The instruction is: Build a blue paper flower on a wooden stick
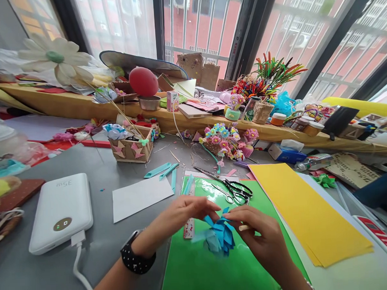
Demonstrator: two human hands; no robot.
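Note:
Over the green sheet (192, 273), a blue folded-paper flower (221, 238) is held between my two hands, its lower left petals blurred. My left hand (196, 209), with a black dotted watch on the wrist, pinches the upper left petals. On the other side, my right hand (259, 229) has its fingers closed at the flower's right edge; a short pale stick (246, 227) pokes out between them. Whether the stick joins the flower is hidden. Just beyond lie black-handled scissors (238, 191) and a smaller silver pair (227, 197). A patterned ruler (189, 228) lies partly under my left hand.
Left are a white power bank (61, 210) with a cable, white paper (141, 197) and turquoise strips (162, 170). Yellow sheets (305, 212) lie right. A cardboard box (132, 147) and small crafted flowers (223, 139) stand behind, before a crowded window ledge (92, 107).

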